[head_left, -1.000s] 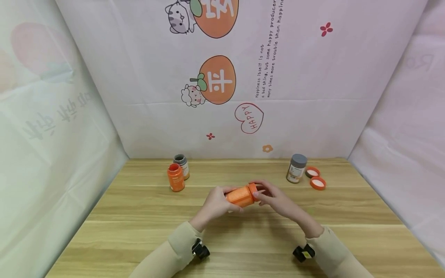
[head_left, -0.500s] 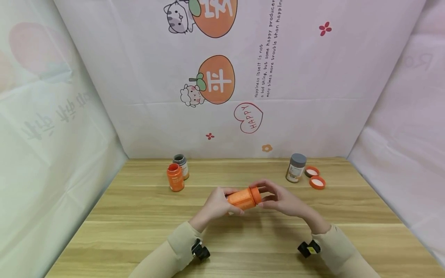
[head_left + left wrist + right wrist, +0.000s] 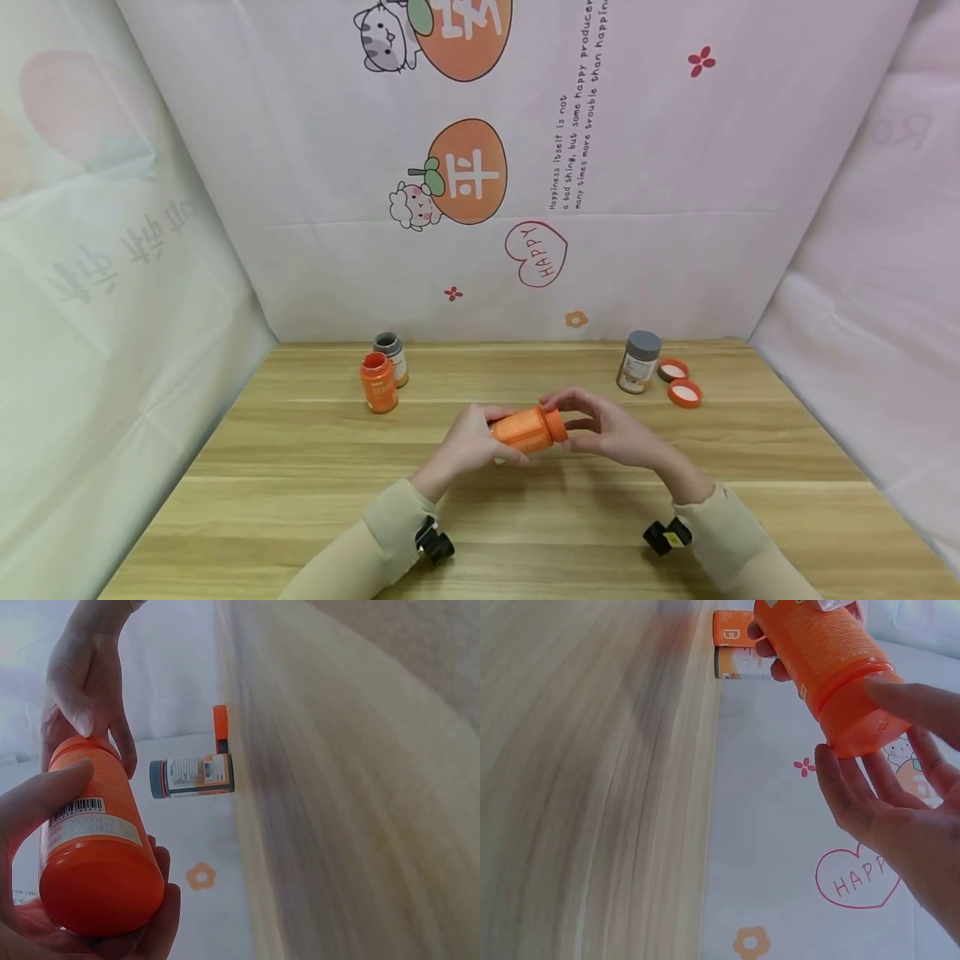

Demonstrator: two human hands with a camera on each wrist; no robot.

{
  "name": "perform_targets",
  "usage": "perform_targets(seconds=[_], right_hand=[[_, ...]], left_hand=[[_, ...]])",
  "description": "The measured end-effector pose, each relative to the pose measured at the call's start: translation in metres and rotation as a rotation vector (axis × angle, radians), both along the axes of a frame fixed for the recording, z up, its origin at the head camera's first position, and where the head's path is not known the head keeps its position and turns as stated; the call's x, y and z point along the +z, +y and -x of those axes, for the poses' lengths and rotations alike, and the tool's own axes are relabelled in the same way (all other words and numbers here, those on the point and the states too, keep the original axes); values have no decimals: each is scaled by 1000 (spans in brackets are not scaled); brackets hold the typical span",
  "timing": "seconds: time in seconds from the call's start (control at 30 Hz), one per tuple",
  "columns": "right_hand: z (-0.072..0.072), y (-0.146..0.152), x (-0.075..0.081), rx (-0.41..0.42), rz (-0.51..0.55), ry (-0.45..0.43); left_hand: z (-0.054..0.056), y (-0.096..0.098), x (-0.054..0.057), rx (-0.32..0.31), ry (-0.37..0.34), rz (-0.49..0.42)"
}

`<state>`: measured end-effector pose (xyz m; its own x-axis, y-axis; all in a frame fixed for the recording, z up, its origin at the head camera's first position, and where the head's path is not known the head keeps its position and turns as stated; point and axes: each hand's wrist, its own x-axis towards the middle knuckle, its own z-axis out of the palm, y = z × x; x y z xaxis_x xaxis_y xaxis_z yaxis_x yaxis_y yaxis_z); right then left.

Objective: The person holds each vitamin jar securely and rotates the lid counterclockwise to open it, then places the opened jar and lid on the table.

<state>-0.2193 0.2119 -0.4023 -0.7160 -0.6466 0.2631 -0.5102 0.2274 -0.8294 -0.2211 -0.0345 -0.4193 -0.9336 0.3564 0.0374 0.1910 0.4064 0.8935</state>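
Note:
Tilted sideways above the table, an orange bottle [image 3: 519,430] lies in the grip of my left hand [image 3: 467,439], which wraps its body near the base. The orange cap [image 3: 557,425] is on the bottle and points right. My right hand [image 3: 618,432] holds this cap between thumb and fingers. In the right wrist view the thumb lies across the cap [image 3: 862,724] and fingertips touch its far side. The left wrist view shows the bottle's round base [image 3: 101,889] and a barcode label. Whether the cap is tight or loose cannot be seen.
At back left stand an uncapped orange bottle [image 3: 380,387] and an uncapped grey bottle [image 3: 400,364] behind it. A grey-capped bottle [image 3: 637,367] stands at back right, beside two loose caps, one nearer [image 3: 686,393]. A printed cloth [image 3: 337,275] hangs behind the table.
My right hand has shifted slightly right and its fingers have changed their hold on the cap. The bottle has moved a little right and its cap end has dipped; my left hand keeps its grip.

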Motion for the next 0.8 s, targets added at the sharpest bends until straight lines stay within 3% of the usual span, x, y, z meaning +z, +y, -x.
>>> perform_targets(seconds=[0.13,0.27,0.43,0.63,0.8], right_hand=[[-1,-1,0,-28,3,22],[-3,-4,1,-133,-25,-19],[-3,-11,2,-299,-68,-116],[-1,-19,-2,-428,-97,-289],[-2,-24,-2,-492,-141,-371]], left_hand=[[-1,2,0,8,13,3],[-1,3,1,21,36,21],[0,7,-1,36,94,52],[-2,12,-2,53,164,85],[-4,14,-2,67,233,136]])
